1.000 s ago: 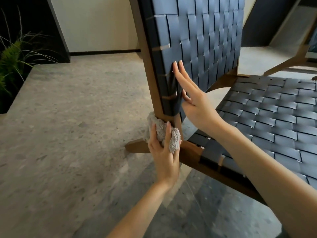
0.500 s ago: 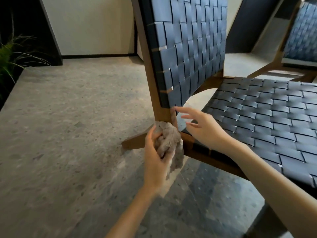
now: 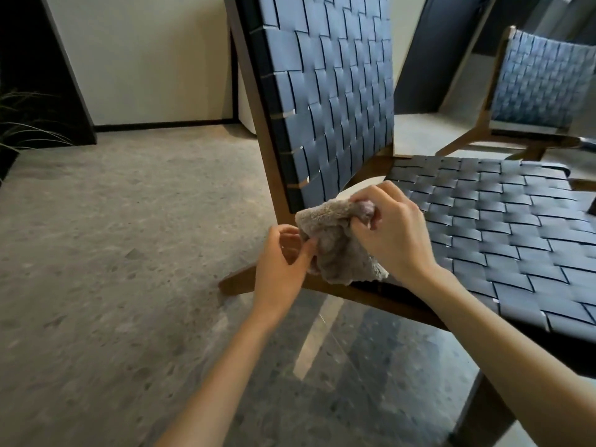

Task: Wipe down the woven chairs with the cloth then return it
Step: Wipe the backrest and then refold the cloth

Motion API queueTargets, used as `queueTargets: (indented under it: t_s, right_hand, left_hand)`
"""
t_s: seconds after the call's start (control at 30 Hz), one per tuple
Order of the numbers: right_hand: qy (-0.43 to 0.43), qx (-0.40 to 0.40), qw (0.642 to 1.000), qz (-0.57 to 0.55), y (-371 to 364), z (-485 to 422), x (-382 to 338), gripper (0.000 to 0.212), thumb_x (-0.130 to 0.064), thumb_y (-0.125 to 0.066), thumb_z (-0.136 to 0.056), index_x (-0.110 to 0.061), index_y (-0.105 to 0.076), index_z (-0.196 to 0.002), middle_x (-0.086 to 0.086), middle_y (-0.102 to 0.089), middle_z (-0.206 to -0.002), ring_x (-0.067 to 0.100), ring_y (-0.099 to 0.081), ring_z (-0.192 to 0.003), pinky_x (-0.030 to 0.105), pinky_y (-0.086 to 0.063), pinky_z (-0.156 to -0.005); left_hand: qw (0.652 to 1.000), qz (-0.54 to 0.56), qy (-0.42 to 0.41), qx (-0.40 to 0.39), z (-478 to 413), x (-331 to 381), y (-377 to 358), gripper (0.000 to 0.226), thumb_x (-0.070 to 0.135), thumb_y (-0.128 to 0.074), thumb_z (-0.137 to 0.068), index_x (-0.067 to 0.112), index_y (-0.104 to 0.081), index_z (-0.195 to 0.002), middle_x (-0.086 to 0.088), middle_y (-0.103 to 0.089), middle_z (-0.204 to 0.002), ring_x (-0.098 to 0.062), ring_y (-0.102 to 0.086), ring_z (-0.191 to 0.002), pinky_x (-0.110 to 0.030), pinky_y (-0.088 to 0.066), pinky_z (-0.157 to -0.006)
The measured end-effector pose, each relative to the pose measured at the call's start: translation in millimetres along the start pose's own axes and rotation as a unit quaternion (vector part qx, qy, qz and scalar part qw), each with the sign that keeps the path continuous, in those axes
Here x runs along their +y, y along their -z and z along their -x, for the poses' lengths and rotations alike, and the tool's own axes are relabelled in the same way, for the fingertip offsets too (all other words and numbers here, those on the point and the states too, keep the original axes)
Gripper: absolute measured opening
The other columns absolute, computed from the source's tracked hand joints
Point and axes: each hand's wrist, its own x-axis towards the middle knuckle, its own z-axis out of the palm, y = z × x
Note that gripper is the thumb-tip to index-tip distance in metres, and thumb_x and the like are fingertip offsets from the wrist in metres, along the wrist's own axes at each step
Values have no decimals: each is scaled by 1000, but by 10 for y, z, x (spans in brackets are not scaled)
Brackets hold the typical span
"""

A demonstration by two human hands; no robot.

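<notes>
Speckled floor [image 3: 113, 237]; two woven chairs [image 3: 329, 108] [image 3: 541, 82]; left hand [image 3: 283, 269] and right hand [image 3: 393, 233] pinch one cloth [image 3: 335, 250].

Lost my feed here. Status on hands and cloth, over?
Right hand grips cloth at top, left hand pinches its side. Cloth bunched, held by near chair back corner. Nothing blocking.

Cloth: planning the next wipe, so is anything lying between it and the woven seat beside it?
Nothing visible does. The left hand and right hand hold the cloth right by the back corner of the woven seat, no object between.
</notes>
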Motion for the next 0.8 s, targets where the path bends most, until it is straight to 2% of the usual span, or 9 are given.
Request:
queueTargets:
  t_s: [0.1,0.2,0.3,0.37,0.43,0.5,0.6,0.73,0.8]
  right_hand:
    - [-20,-42,998,-29,-351,-79,-119,27,-9,-70,-82,-11,-64,-108,5,-59,-113,19,-58,-90,28,-51,-72]
    - [-23,-60,996,-55,-534,-75,-102,24,-3,-67,-81,-7,-61,-103,7,-58,-112,20,-56,-92,22,-45,-73]
    - [-9,-99,994,-44,-541,32,15,20,-2,-66,-81,-7,-62,-101,7,-59,-109,23,-58,-90,31,-51,-73]
    - [-12,-142,989,-30,-530,157,85,19,-4,-63,-85,-8,-62,-103,7,-60,-108,25,-60,-90,36,-52,-75]
    - [-5,-175,985,-11,-507,224,129,18,-6,-60,-88,-8,-62,-106,8,-62,-106,27,-61,-91,38,-51,-77]
    - [16,-208,978,31,-468,167,150,20,-8,-57,-90,-9,-64,-109,9,-63,-109,29,-61,-95,38,-50,-80]
    - [58,-267,958,90,-393,72,133,26,-10,-48,-96,-14,-63,-117,6,-64,-116,27,-61,-103,42,-50,-87]
    - [106,-329,914,213,-268,130,132,29,-2,-47,-96,-17,-61,-116,1,-60,-117,22,-58,-109,39,-53,-85]
    - [88,-331,911,229,-118,168,188,28,-3,-49,-96,-20,-60,-116,-1,-61,-118,19,-57,-113,37,-53,-86]
  left_hand:
    - [999,4,9,45,-101,-55,63,23,31,-63,-88,22,-49,-104,21,-54,-93,7,-55,-81,-3,-45,-65]
    - [998,-23,8,52,-175,-120,110,19,26,-66,-88,20,-51,-99,22,-53,-87,10,-52,-75,2,-39,-62]
    - [997,-63,14,30,-194,-188,66,18,19,-67,-86,21,-52,-96,23,-52,-83,11,-49,-73,4,-37,-61]
    - [997,-67,34,15,-139,-260,4,18,15,-68,-86,20,-54,-96,17,-56,-85,5,-52,-74,3,-39,-61]
    - [997,-59,56,12,-70,-330,-39,16,14,-67,-86,15,-59,-100,8,-61,-90,-7,-59,-83,-2,-41,-65]
    - [996,-55,73,14,-32,-363,-63,21,14,-66,-87,9,-61,-107,0,-65,-98,-17,-63,-93,-16,-46,-75]
    - [992,-63,109,-11,8,-348,-96,30,17,-66,-87,9,-61,-116,-6,-67,-110,-21,-63,-102,-31,-50,-87]
    - [984,-99,135,-59,102,-310,-168,25,24,-65,-88,14,-63,-110,6,-63,-94,-11,-58,-89,-14,-42,-63]
    - [986,-87,119,-83,147,-245,-232,18,24,-64,-88,18,-62,-106,9,-59,-89,-11,-59,-88,-12,-41,-61]
